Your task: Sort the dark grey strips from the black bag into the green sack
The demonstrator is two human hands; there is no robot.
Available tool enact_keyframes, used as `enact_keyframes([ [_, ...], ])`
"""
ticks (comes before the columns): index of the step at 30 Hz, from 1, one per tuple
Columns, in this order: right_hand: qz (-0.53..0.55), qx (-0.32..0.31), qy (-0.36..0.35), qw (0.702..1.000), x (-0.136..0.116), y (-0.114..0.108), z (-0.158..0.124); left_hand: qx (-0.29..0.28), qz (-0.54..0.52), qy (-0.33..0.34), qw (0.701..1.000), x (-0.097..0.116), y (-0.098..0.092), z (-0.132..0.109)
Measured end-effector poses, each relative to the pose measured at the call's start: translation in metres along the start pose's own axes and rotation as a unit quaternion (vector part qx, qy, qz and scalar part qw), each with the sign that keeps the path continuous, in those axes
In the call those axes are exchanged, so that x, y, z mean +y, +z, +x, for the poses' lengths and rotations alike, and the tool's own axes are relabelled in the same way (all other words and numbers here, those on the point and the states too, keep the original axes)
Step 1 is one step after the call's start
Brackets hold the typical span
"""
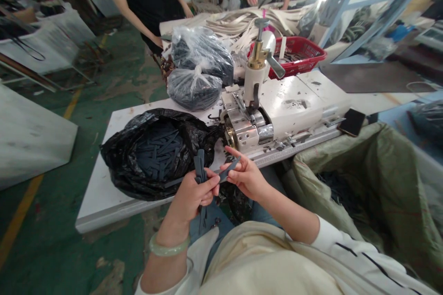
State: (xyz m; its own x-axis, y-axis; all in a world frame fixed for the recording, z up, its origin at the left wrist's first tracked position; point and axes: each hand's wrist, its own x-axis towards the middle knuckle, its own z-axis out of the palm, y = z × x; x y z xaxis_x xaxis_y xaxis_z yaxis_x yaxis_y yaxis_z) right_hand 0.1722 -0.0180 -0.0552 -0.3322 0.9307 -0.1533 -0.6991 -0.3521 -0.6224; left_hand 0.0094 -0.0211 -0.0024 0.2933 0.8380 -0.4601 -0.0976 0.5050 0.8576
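Observation:
My left hand (197,191) is closed round a small bunch of dark grey-blue strips (200,166), whose ends stick out above and below the fist. Between the fingers of my right hand (247,177) is a single strip (230,169) of the same colour, its lower end meeting my left fingertips. Just behind my left hand, a black plastic bag (117,156) lies opened on the white table, full of loose strips (159,150). A metal and cream machine (247,124) stands right beyond my right hand.
Two knotted clear bags (195,87) of dark pieces stand behind the black bag. A red basket (308,55) is at the back. A phone (352,122) lies near the table edge, above a large green sack (391,170). Two people stand across the table, by pale strips (235,25).

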Motion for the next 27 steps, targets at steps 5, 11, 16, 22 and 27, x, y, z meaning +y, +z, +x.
enact_keyframes([
  [5,0.017,0.005,-0.011,1.0,-0.002,-0.003,0.0,-0.029,-0.011,-0.003,1.0,0.002,-0.004,-0.006],
  [11,-0.005,0.015,-0.024,1.0,-0.003,-0.005,0.002,-0.052,-0.003,-0.004,0.999,0.003,-0.009,-0.009],
  [16,-0.021,0.006,-0.037,0.999,0.0,-0.005,0.004,-0.066,-0.004,-0.016,0.998,0.002,-0.007,-0.006],
  [22,-0.041,0.021,-0.051,0.998,-0.008,-0.01,0.006,-0.068,0.002,-0.027,0.997,0.005,-0.007,-0.004],
  [27,-0.067,0.029,-0.065,0.995,-0.012,-0.014,0.008,-0.07,0.007,-0.024,0.997,0.004,-0.007,-0.002],
])
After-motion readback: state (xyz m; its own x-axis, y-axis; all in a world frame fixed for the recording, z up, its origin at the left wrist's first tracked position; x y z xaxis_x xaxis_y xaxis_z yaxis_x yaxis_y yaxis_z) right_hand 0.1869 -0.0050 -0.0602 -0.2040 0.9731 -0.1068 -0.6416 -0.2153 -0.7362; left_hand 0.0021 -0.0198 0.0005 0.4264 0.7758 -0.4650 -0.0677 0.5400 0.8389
